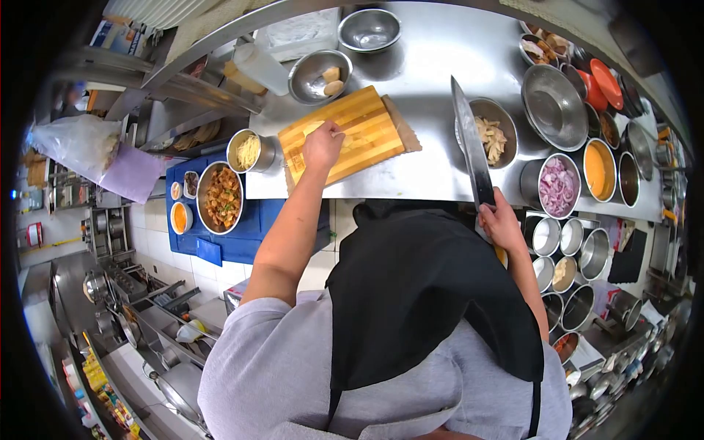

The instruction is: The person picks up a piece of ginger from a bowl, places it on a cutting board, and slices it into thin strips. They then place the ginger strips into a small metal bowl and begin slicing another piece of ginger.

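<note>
My right hand point(501, 220) is closed round the handle of a long knife point(473, 143), whose blade points away from me beside a metal bowl of pale sliced pieces point(490, 139). Over the striped wooden cutting board point(374, 121) is my left hand point(323, 145), with its fingers pressed together; what they hold, if anything, is too small to name. Pale thin bits lie on the board by the fingers. A metal container of yellow shreds point(248, 152) stands left of the board. Behind the board, a steel bowl point(301, 79) holds two light brown pieces.
Another steel bowl point(369, 31) stands at the back. At right are a large bowl point(555, 106), chopped purple onion point(559, 187) and orange liquid point(599, 170) in containers. A bowl of browned food point(221, 196) rests on a blue surface point(257, 246) at left. A shelf rail crosses the far side.
</note>
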### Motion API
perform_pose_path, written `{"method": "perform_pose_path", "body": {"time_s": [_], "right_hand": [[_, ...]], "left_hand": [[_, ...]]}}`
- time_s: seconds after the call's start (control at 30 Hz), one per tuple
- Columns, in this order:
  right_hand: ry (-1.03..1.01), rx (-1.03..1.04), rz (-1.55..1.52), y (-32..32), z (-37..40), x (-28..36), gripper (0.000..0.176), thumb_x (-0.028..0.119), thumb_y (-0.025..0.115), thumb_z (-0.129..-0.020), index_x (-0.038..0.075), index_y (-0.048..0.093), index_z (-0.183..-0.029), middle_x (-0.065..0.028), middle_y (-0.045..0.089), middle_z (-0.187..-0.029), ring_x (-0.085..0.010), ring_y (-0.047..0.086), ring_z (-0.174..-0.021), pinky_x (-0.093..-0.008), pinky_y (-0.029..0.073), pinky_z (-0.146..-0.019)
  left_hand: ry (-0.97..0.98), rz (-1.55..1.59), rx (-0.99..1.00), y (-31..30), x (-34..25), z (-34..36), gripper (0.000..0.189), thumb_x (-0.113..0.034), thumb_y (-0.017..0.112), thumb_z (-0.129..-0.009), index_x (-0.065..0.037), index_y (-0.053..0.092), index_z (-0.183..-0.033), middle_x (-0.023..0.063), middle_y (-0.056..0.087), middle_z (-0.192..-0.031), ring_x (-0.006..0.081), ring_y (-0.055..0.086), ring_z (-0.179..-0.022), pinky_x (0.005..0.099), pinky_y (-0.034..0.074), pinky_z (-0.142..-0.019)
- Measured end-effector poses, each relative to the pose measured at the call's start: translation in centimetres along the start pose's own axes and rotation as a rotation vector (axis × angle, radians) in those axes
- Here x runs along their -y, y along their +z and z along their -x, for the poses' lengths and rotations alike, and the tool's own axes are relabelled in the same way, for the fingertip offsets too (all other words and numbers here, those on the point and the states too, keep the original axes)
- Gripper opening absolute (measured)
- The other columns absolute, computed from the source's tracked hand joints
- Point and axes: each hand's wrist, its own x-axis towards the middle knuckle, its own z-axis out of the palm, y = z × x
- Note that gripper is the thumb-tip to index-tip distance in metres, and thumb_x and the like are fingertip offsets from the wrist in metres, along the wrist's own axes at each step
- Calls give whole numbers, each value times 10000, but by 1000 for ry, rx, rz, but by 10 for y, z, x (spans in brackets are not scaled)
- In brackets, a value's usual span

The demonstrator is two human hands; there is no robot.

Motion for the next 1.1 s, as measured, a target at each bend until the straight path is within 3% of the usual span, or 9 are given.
{"method": "perform_pose_path", "body": {"time_s": [0.17,0.33,0.4,0.43,0.47,0.5,0.67,0.83,1.1], "right_hand": [[-61,97,95,14,-20,21,429,95,539,-1017,-17,377,-1399,-31,567,-681,-108,502,-547,-285,429,-502],[-168,126,317,24,-30,34,376,115,553,-1004,-38,413,-1317,-123,614,-659,-245,599,-601,-378,489,-619],[-170,167,415,27,-33,36,374,130,553,-1003,-31,418,-1313,-137,620,-656,-279,607,-601,-389,490,-620],[-175,206,510,29,-34,39,372,144,552,-1002,-23,423,-1308,-152,627,-653,-314,616,-601,-401,490,-622],[-91,284,602,28,-35,44,356,171,555,-995,3,441,-1288,-202,678,-757,-395,668,-732,-458,514,-703],[-90,284,604,29,-35,46,356,171,555,-995,3,441,-1288,-202,678,-757,-395,668,-732,-458,514,-703],[-109,427,873,33,-34,63,339,176,563,-973,44,468,-1270,-269,702,-1008,-481,641,-1025,-566,483,-882],[-109,431,885,32,-43,61,324,171,560,-974,44,466,-1257,-279,697,-983,-489,642,-999,-564,484,-870],[-146,240,809,37,-55,45,287,182,558,-988,39,442,-1208,-311,679,-941,-520,634,-952,-588,475,-831]], "left_hand": [[100,-110,-116,15,26,4,272,-240,742,-845,-129,738,-1093,120,703,-1154,355,641,-1099,467,531,-929],[153,-48,-167,14,29,9,420,-195,758,-820,-146,708,-1234,144,609,-1318,379,560,-1209,469,498,-1013],[93,-176,75,3,16,18,555,-164,751,-816,-167,635,-1359,145,562,-1383,399,537,-1232,468,493,-1040],[91,-172,75,0,12,19,555,-164,751,-816,-167,635,-1359,145,562,-1383,399,537,-1232,468,493,-1040],[99,-215,115,-2,9,19,592,-139,737,-814,-182,608,-1390,142,541,-1404,404,524,-1244,461,491,-1049],[108,-257,154,-2,8,19,631,-115,724,-813,-198,581,-1422,139,520,-1424,409,510,-1256,455,489,-1058],[130,-253,176,2,13,11,572,-36,668,-812,-210,621,-1354,145,532,-1381,397,524,-1229,447,491,-1045],[177,-211,178,6,23,5,500,24,625,-813,-192,657,-1263,151,563,-1324,395,545,-1194,450,487,-1033],[421,-135,209,24,18,-1,608,-67,788,-743,-168,632,-1322,215,556,-1342,403,540,-1244,465,470,-1062]]}}
